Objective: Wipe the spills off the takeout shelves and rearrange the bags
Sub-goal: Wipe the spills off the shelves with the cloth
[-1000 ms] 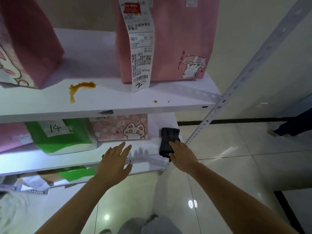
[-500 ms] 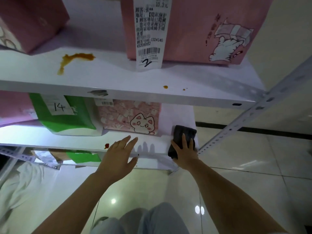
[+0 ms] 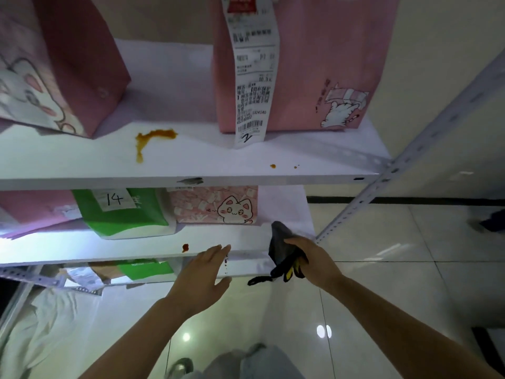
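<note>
Right hand [image 3: 308, 262] has just lifted the dark cloth [image 3: 281, 242] off the middle shelf [image 3: 82, 248]; grip now bunched tight around it. Left hand [image 3: 203, 272] open, fingers spread, at the shelf's near edge. Red spot [image 3: 185, 247] and orange spill [image 3: 153, 138] above remain unwiped; wiping can begin.

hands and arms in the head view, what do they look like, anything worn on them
Both arms are bare as far as the frame shows: no sleeves reach the forearms or wrists. The left hand and right hand show no gloves, and no watch, bracelet or ring is visible. No markings can be made out.
</note>
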`<move>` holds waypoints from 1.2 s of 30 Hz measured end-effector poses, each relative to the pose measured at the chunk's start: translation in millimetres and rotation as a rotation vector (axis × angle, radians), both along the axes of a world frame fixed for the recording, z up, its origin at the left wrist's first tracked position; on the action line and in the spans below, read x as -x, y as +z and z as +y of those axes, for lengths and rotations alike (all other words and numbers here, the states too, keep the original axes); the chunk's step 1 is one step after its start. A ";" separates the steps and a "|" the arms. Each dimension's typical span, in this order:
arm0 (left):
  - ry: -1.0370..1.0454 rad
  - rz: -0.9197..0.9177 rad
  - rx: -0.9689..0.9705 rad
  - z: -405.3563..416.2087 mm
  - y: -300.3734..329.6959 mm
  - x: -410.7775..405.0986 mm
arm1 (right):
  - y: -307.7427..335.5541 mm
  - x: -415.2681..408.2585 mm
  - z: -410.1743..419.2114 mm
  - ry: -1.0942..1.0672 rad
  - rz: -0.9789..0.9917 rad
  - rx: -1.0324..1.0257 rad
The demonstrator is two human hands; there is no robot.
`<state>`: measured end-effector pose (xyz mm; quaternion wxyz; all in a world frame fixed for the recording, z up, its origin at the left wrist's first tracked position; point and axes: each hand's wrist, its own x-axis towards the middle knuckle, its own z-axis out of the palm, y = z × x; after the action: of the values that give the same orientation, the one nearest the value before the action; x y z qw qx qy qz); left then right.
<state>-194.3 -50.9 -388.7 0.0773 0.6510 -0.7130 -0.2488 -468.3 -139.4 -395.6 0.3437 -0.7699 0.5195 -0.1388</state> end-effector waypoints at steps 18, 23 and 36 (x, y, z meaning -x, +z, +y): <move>-0.352 0.107 0.376 34.0 136.1 -113.9 | 186.4 -148.6 142.4 0.023 -0.377 -0.156; -0.246 0.081 0.423 38.5 166.6 -148.3 | 199.7 -176.9 152.5 -0.139 -0.588 -0.294; -0.156 0.171 0.493 33.2 214.2 -158.9 | 231.9 -198.8 150.8 -0.254 -0.334 0.008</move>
<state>-35.4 -17.8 -174.5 0.2743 0.5321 -0.7909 -0.1270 -269.5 11.4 -163.7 0.4016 -0.6658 0.5478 -0.3088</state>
